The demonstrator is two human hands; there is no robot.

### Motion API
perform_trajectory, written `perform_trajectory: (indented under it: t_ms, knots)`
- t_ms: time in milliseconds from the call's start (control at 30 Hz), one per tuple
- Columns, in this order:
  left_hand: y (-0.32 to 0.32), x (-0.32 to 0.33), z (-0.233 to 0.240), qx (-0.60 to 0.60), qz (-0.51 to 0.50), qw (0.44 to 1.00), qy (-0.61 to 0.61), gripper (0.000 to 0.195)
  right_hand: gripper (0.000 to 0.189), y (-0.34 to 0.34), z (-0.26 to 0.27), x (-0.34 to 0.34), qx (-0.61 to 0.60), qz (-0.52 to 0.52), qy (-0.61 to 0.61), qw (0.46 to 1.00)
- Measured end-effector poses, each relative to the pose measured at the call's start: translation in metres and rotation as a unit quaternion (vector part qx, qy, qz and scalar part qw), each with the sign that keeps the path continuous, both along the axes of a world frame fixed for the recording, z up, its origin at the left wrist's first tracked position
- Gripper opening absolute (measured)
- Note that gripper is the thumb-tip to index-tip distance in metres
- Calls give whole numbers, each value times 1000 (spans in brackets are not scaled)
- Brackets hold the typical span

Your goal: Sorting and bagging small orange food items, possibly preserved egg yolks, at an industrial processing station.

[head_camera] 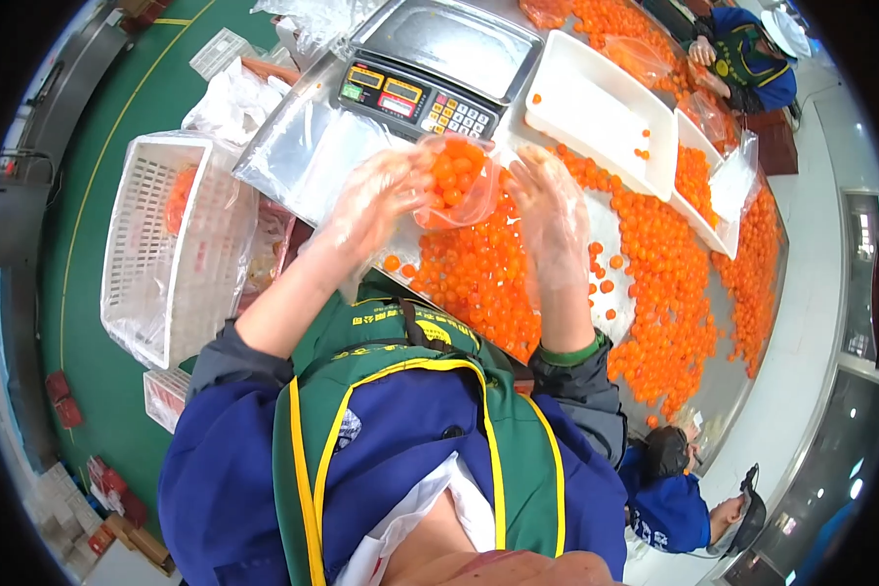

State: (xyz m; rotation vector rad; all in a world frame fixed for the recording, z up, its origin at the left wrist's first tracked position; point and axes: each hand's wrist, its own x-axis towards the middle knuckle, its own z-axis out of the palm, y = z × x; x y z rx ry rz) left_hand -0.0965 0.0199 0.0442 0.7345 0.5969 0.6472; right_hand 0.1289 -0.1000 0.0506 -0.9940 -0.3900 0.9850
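A clear plastic bag (458, 216) filled with round orange egg yolks (454, 176) is held up between my hands, over the near edge of a metal table. My left hand (381, 187), in a clear plastic glove, has its fingers on the bag's left side and rim. On the other side, my gloved right hand (553, 209) is raised with bent fingers close to the bag's rim; whether they grip it cannot be made out. Below lies a heap of loose yolks (476, 282). Just beyond the bag stands a digital scale (417, 95) with a bare metal pan.
A white tray (593, 110) holds a few yolks; another white tray (732, 233) holds more. Yolks (659, 293) spread across the table's right. Flat plastic bags (351, 157) lie left of the scale. A white crate (205, 256) stands left. Co-workers (751, 62) work at the table.
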Motion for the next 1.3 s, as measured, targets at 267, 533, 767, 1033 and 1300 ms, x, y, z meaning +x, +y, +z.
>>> perform_trajectory:
  t_ms: [267,533,767,1033,1300]
  knots:
    - [2,-7,-43,376,-180,785,458,73,44,30,-1,-3,-253,74,-564,782]
    - [-8,-2,-72,68,-175,957,220,32,35,43,-50,4,-280,26,-617,735]
    - [12,4,-51,120,-68,989,54,28,25,43,-9,3,-220,52,-357,906]
    - [49,10,18,50,-18,994,-93,19,14,53,62,-11,-94,82,-176,977]
    - [45,16,-11,-10,-9,997,-80,12,22,49,33,-9,-63,70,-184,978]
